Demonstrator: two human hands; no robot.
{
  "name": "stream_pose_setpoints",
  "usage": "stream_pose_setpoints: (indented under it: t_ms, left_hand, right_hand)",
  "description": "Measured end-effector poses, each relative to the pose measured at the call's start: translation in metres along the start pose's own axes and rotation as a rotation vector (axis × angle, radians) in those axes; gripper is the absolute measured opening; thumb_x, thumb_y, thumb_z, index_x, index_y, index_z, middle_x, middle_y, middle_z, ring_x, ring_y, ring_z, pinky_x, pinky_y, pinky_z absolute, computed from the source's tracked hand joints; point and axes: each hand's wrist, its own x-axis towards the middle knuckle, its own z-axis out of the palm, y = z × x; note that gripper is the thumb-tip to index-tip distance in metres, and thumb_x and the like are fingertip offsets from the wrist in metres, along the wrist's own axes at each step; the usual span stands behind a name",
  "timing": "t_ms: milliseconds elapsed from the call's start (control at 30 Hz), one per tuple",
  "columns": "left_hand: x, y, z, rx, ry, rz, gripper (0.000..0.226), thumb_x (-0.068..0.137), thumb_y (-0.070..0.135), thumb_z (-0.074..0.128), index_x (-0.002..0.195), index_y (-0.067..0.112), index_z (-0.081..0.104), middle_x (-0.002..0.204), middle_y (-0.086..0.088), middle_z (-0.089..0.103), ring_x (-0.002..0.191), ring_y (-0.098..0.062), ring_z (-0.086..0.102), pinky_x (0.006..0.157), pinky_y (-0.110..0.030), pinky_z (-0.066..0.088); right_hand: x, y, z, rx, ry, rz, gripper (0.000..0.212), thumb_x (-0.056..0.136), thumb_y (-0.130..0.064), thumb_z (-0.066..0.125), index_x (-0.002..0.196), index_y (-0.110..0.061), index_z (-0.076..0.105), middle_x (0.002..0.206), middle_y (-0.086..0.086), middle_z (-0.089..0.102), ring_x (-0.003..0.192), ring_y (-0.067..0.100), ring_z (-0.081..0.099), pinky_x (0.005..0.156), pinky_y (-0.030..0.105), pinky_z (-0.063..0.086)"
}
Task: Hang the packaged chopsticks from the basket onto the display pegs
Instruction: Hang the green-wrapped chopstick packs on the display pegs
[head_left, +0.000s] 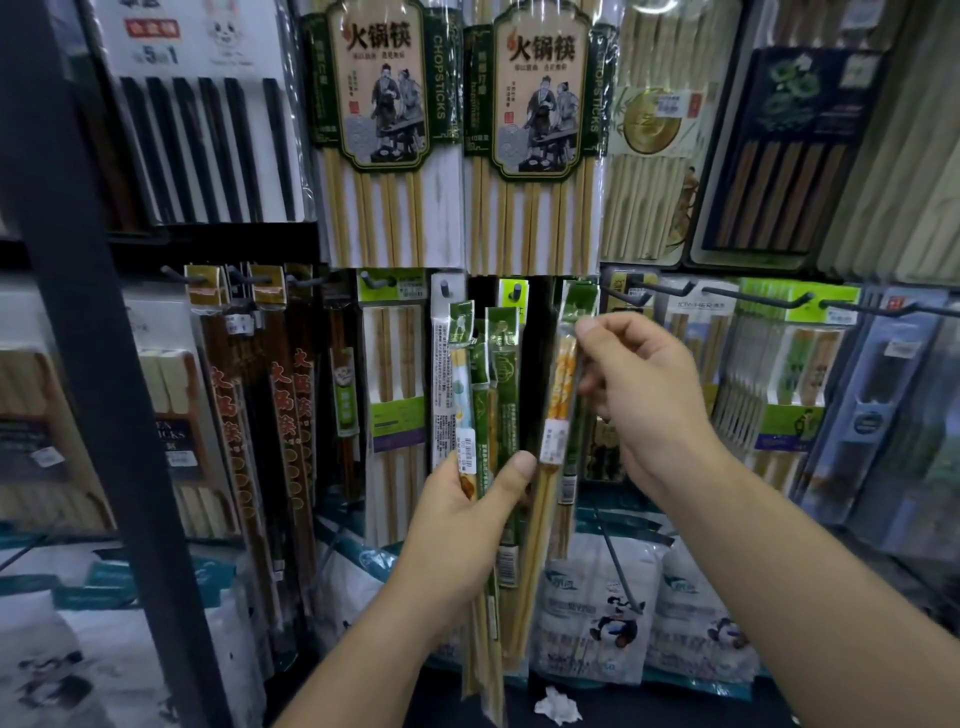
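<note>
The left hand (462, 525) grips a bundle (501, 374) of chopstick packs just below the peg (516, 292). The right hand (641, 400) pinches a single pack (563, 374), its top just right of that peg.

On my feed the person's body shows only as two arms. The left hand (467, 519) and the right hand (639, 395) are both bare, from the fingers (631, 332) to the wrists. The left forearm (374, 639) is bare skin right to the bottom edge of the picture. So is the right forearm (810, 561), which looks the broader of the two through this wide lens. The nail on the left thumb (524, 464) is cut short and rounded, and the right thumb (589, 327) shows a short nail too. The picture is soft, so I cannot make out finer marks on the skin.
</note>
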Motion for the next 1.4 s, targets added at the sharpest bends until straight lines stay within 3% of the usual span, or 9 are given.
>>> stream_pose_setpoints:
  t_ms: [133, 333, 467, 700, 867, 967, 1100, 1267, 1400]
  left_hand:
    - [0.002, -0.002, -0.004, -0.09, 0.021, -0.033, 0.058, 0.08, 0.056, 0.076, 0.115, 0.013, 0.061, 0.072, -0.004, 0.072, 0.073, -0.024, 0.077, 0.079, -0.05, 0.064]
    - [0.006, -0.006, -0.005, -0.089, 0.015, -0.056, 0.086, 0.087, 0.053, 0.076, 0.149, 0.006, 0.039, 0.071, -0.003, 0.069, 0.069, -0.023, 0.075, 0.088, -0.057, 0.06]
    - [0.005, -0.006, -0.004, -0.09, 0.0, -0.085, 0.067, 0.088, 0.045, 0.077, 0.141, 0.013, 0.051, 0.07, -0.001, 0.068, 0.067, -0.023, 0.075, 0.079, -0.052, 0.064]
    - [0.0, -0.002, -0.002, -0.059, -0.051, -0.021, 0.004, 0.092, 0.03, 0.076, 0.094, 0.033, 0.074, 0.072, 0.001, 0.069, 0.068, -0.014, 0.071, 0.067, -0.045, 0.065]
    - [-0.001, 0.001, 0.003, -0.054, -0.074, -0.008, 0.013, 0.094, 0.023, 0.074, 0.087, 0.034, 0.075, 0.074, 0.002, 0.07, 0.07, -0.013, 0.07, 0.065, -0.043, 0.065]
    - [-0.002, 0.003, 0.006, -0.075, -0.06, -0.008, 0.016, 0.095, 0.022, 0.072, 0.087, 0.036, 0.076, 0.08, 0.001, 0.075, 0.077, -0.015, 0.074, 0.069, -0.04, 0.065]
    - [0.0, 0.001, 0.001, 0.037, 0.03, 0.05, 0.007, 0.097, 0.033, 0.068, 0.099, 0.034, 0.074, 0.093, 0.011, 0.078, 0.089, -0.005, 0.074, 0.075, -0.017, 0.058]
    - [0.002, 0.004, 0.0, -0.042, 0.04, 0.021, 0.019, 0.1, 0.027, 0.063, 0.102, 0.008, 0.065, 0.071, -0.003, 0.064, 0.064, -0.016, 0.063, 0.063, -0.025, 0.057]
    - [0.0, 0.004, -0.001, 0.049, -0.022, 0.016, 0.045, 0.085, 0.054, 0.067, 0.103, 0.014, 0.06, 0.057, 0.002, 0.054, 0.047, -0.016, 0.051, 0.052, -0.029, 0.052]
  right_hand:
    - [0.014, -0.004, -0.002, -0.072, 0.117, -0.029, 0.025, 0.102, -0.026, 0.06, 0.079, -0.017, 0.066, 0.067, -0.002, 0.055, 0.056, 0.005, 0.048, 0.054, 0.018, 0.044]
    - [0.021, 0.003, 0.001, -0.156, 0.164, -0.079, 0.031, 0.099, -0.026, 0.063, 0.079, -0.002, 0.063, 0.067, 0.005, 0.05, 0.062, 0.014, 0.046, 0.066, 0.028, 0.047]
    - [0.023, 0.01, 0.002, -0.193, 0.177, -0.072, 0.033, 0.098, -0.027, 0.064, 0.079, 0.001, 0.061, 0.062, 0.004, 0.048, 0.058, 0.013, 0.044, 0.066, 0.026, 0.045]
    - [0.006, 0.016, -0.002, -0.211, 0.157, -0.103, 0.025, 0.097, -0.034, 0.065, 0.083, -0.013, 0.068, 0.069, -0.001, 0.059, 0.06, -0.003, 0.052, 0.063, 0.02, 0.047]
    - [-0.01, 0.009, 0.008, -0.236, -0.118, -0.158, 0.018, 0.096, -0.029, 0.067, 0.081, -0.022, 0.075, 0.069, -0.013, 0.066, 0.066, -0.003, 0.058, 0.063, 0.013, 0.048]
    - [-0.009, 0.007, 0.009, -0.235, -0.094, -0.153, 0.019, 0.098, -0.024, 0.065, 0.082, -0.018, 0.074, 0.061, -0.014, 0.059, 0.061, -0.001, 0.053, 0.059, 0.014, 0.046]
    - [0.0, 0.002, 0.002, -0.171, 0.035, -0.119, 0.024, 0.102, -0.024, 0.059, 0.084, -0.014, 0.071, 0.061, 0.0, 0.053, 0.054, 0.004, 0.048, 0.053, 0.016, 0.045]
    - [0.015, 0.0, -0.003, -0.198, 0.134, -0.091, 0.029, 0.103, -0.027, 0.058, 0.085, -0.006, 0.069, 0.065, 0.006, 0.046, 0.047, 0.004, 0.037, 0.046, 0.008, 0.037]
    - [0.021, 0.003, 0.0, -0.194, 0.156, -0.077, 0.034, 0.101, -0.026, 0.059, 0.086, 0.004, 0.065, 0.065, 0.008, 0.043, 0.053, 0.011, 0.039, 0.058, 0.009, 0.043]
